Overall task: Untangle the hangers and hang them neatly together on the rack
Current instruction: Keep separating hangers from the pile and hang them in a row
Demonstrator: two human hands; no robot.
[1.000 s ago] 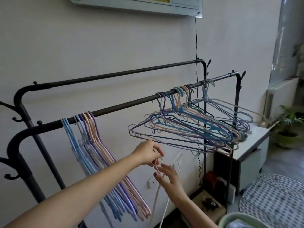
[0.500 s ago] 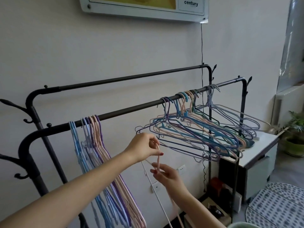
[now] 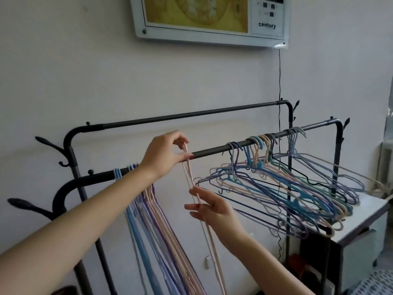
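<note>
A black clothes rack has a front bar [image 3: 212, 151] and a rear bar [image 3: 191, 114]. My left hand [image 3: 163, 153] pinches the hook of a pale pink hanger [image 3: 189, 179] right at the front bar. My right hand [image 3: 210, 207] holds the same hanger lower down, fingers loosely round its wires. A neat bunch of blue, purple and pink hangers [image 3: 153, 220] hangs at the left end of the bar. A tangled cluster of hangers [image 3: 287, 188] hangs at the right end, splayed out sideways.
A framed board [image 3: 204, 18] hangs on the wall above, with a black cord [image 3: 279, 81] running down behind the rack. A white cabinet [image 3: 361, 220] stands under the tangled cluster at the right. Coat hooks [image 3: 49, 143] stick out from the rack's left post.
Both hands have risen with the pink hanger. Its hook, held below the bar before, is now at the front bar between the two groups. The view has tilted upward.
</note>
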